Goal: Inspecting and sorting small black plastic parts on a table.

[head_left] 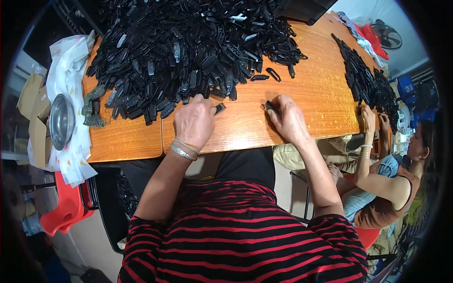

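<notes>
Black pile (179, 56): many slim plastic pieces, heaped loose from the left edge to the middle of the surface, reaching its far edge; by judgement, the bulk left to handle, though finished and unfinished pieces cannot be told apart.
Left hand (194, 120): above the near edge, just before the black pile; fingers closed on one left piece (220, 108), its end showing beyond the hand.
Loose pieces (273, 74): two, apart from the black pile, mid-surface; sorted or strayed, cannot tell.
Right hand (289, 118): above the near edge, right of the left hand; thumb and fingers pinching one right piece (270, 105).
Long pile (361, 70): similar dark pieces along the right edge, beside a co-worker's hand (368, 115); judged a separate lot, its stage unclear.
Progress: two pieces in hand; no completed stack identifiable.
White sheet (71, 52): patterned, draped over the left edge; metal bowl (62, 121) on it.
Grey cloth (93, 108): crumpled, at the left edge beside the bowl.
Red chair (61, 214): below the left edge.
Black crate (106, 212): under the near edge, left part; dark pieces inside.
Table (325, 85): orange-brown wood, seam at left, pale scuffs toward the right edge.
Dark box (306, 9): far edge.
Co-worker (389, 193): seated by the near right corner.
Fan (386, 35): beyond the far right corner, near red cloth (375, 41).
</notes>
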Available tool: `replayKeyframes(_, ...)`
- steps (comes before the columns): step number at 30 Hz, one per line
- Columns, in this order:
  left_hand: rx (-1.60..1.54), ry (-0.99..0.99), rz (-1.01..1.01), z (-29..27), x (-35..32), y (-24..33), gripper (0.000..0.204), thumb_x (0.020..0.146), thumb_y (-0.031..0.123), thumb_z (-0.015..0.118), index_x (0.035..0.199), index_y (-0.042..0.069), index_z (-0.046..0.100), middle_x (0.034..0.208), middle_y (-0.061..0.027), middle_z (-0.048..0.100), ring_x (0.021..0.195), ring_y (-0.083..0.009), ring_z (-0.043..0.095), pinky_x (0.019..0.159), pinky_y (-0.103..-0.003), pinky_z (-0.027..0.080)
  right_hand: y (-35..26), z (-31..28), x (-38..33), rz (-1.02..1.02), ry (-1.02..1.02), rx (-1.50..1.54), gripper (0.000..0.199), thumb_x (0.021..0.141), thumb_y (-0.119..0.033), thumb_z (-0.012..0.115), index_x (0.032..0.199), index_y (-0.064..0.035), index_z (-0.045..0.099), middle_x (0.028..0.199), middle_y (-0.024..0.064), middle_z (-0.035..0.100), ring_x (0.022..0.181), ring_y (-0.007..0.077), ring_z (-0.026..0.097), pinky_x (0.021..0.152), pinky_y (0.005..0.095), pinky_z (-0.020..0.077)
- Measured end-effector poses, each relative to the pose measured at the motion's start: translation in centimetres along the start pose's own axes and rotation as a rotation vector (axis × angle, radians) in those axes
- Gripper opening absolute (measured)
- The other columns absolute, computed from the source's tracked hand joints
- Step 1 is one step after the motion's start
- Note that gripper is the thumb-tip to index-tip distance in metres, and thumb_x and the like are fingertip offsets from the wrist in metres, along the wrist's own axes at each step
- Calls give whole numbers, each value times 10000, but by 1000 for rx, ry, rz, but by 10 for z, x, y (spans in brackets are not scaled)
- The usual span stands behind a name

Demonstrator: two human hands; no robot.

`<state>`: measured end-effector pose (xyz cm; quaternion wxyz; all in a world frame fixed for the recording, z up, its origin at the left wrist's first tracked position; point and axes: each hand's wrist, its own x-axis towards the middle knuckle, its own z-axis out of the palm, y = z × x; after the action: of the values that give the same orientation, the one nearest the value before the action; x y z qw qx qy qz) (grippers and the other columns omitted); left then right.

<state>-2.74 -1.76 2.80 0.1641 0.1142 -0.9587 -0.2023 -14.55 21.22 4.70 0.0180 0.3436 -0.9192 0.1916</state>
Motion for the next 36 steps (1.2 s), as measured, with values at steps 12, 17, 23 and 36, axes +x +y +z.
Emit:
replayKeyframes(12, -76, 22, 49, -4, -10, 7, 235, 760, 149, 736, 953, 49, 649, 897, -109, 556, 764, -316, 637, 648, -419, 513, -47, 18, -15, -25, 84, 373, 185, 814, -41, 681, 988, -7, 626, 829, 97, 598, 645, 166, 598, 599, 289, 484)
replayKeyframes(17, -112, 43, 58, -4, -13, 7, 197, 767, 124, 723, 935, 52, 649, 896, -108, 550, 783, -305, 636, 666, -411, 516, -44, 8, -18, -63, 31, 71, 202, 772, -59, 690, 963, -9, 642, 867, 164, 613, 720, 338, 635, 655, 396, 518)
replayKeyframes(23, -62, -31, 36, -8, -13, 13, 193, 775, 147, 717, 925, 46, 650, 894, -103, 549, 778, -298, 642, 669, -409, 522, -47, 2, -21, 21, -101, -65, 191, 762, -81, 707, 937, -21, 663, 868, 166, 611, 769, 376, 634, 684, 432, 518)
replayKeyframes(36, -1145, -132, -187, 7, -15, 14, 208, 847, 10, 647, 1054, 16, 634, 966, -52, 668, 864, -133, 632, 799, -268, 493, -72, 25, -24, 59, 125, 718, 194, 863, -29, 655, 1044, 33, 623, 926, 43, 551, 711, 77, 575, 611, 207, 490)
